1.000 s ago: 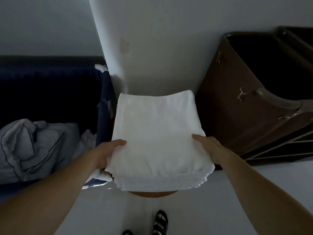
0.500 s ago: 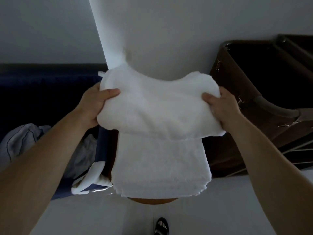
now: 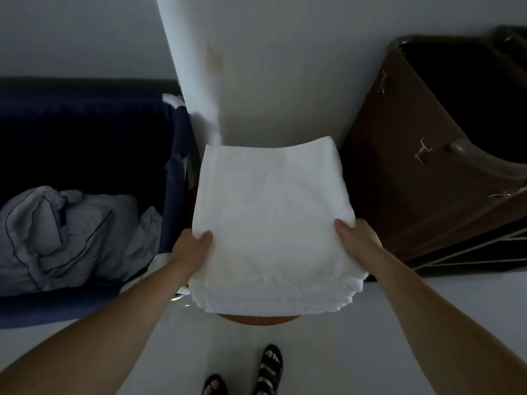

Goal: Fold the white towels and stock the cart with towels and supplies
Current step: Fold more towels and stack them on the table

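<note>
Towel (image 3: pixel 271 212) back flat on stack (image 3: pixel 273 302)

One head cam, wide-angle, looking fwd & steeply down at the towels (image 3: pixel 271 212), close in; feet (image 3: pixel 269 366) at bottom edge, wall (image 3: pixel 285 67) up top.

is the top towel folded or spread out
Folded. The top towel lies as a neat flat rectangle on the towel stack, whose layered edges show at the near side. Left hand and right hand hold its sides.
</note>
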Demonstrator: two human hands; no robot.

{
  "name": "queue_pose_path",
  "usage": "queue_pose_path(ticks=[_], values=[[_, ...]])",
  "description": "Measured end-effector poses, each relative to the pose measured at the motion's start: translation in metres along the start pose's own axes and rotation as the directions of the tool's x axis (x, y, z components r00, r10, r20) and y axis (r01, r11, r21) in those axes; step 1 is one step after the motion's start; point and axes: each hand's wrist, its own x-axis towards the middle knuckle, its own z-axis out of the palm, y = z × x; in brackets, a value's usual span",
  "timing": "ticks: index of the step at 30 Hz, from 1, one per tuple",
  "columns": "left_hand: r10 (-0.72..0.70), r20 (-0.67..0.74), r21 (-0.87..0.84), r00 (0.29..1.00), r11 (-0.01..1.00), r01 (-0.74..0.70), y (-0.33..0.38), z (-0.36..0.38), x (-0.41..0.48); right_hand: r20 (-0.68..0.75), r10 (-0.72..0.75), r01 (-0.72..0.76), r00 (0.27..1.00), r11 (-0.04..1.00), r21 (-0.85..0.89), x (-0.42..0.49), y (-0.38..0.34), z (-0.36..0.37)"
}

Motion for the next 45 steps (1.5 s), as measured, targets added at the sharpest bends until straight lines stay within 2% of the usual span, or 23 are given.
queue_pose_path(ticks=[3, 7, 11, 14, 16, 18, 20, 22, 24, 26, 29, 35, 37, 39, 45], values=[[0.048, -0.054, 0.112, 0.997, 0.993, -0.041, 0.008, 0.001, -0.001, -0.007, -0.082, 0.080, 0.997, 0.982, -0.171, -0.004, -0.014, -0.009], [0.133, -0.143, 0.135, 0.981, 0.984, -0.113, 0.011, -0.001, -0.004, -0.096, -0.109, 0.095, 0.989, 0.985, -0.143, -0.002, -0.022, -0.021], [0.174, -0.131, 0.223, 0.976, 0.964, -0.142, -0.008, 0.009, -0.004, -0.075, -0.084, 0.070, 0.994, 0.983, -0.167, -0.009, 0.012, 0.008], [0.179, -0.130, 0.249, 0.975, 0.958, -0.142, -0.014, 0.019, -0.004, -0.131, -0.080, 0.055, 0.988, 0.981, -0.187, -0.013, 0.023, 0.024], [0.222, -0.153, 0.326, 0.963, 0.931, -0.163, -0.012, 0.020, -0.005, -0.156, -0.111, 0.066, 0.981, 0.961, -0.268, -0.012, 0.020, 0.023], [0.373, -0.154, 0.517, 0.915, 0.820, -0.247, 0.000, 0.020, -0.009, -0.213, -0.235, 0.123, 0.949, 0.891, -0.437, -0.011, 0.016, 0.018], [0.543, -0.012, 0.646, 0.840, 0.645, -0.408, 0.020, 0.027, -0.012, -0.178, -0.428, 0.250, 0.886, 0.764, -0.595, -0.009, 0.006, 0.017], [0.588, 0.152, 0.697, 0.794, 0.506, -0.508, 0.033, 0.039, -0.008, -0.033, -0.530, 0.374, 0.847, 0.639, -0.672, -0.006, -0.005, 0.022], [0.539, 0.249, 0.724, 0.805, 0.449, -0.524, 0.028, 0.051, 0.004, 0.087, -0.517, 0.431, 0.851, 0.596, -0.677, 0.000, -0.005, 0.033], [0.489, 0.275, 0.724, 0.828, 0.462, -0.513, 0.009, 0.058, 0.013, 0.150, -0.457, 0.435, 0.877, 0.621, -0.652, 0.004, 0.007, 0.046], [0.492, 0.259, 0.724, 0.831, 0.471, -0.504, -0.015, 0.065, 0.017, 0.152, -0.430, 0.418, 0.890, 0.635, -0.650, 0.007, 0.024, 0.060], [0.448, 0.303, 0.719, 0.841, 0.471, -0.510, -0.003, 0.060, 0.020, 0.164, -0.401, 0.393, 0.901, 0.596, -0.700, 0.007, 0.011, 0.055], [0.455, 0.314, 0.722, 0.833, 0.455, -0.521, 0.005, 0.047, 0.023, 0.148, -0.452, 0.408, 0.880, 0.557, -0.723, 0.005, -0.012, 0.053], [0.491, 0.266, 0.745, 0.830, 0.441, -0.500, 0.017, 0.026, 0.031, 0.140, -0.527, 0.456, 0.839, 0.538, -0.708, 0.004, -0.047, 0.057], [0.564, 0.073, 0.763, 0.822, 0.499, -0.410, 0.032, -0.075, 0.067, 0.278, -0.662, 0.650, 0.696, 0.416, -0.636, -0.018, -0.136, 0.118]])
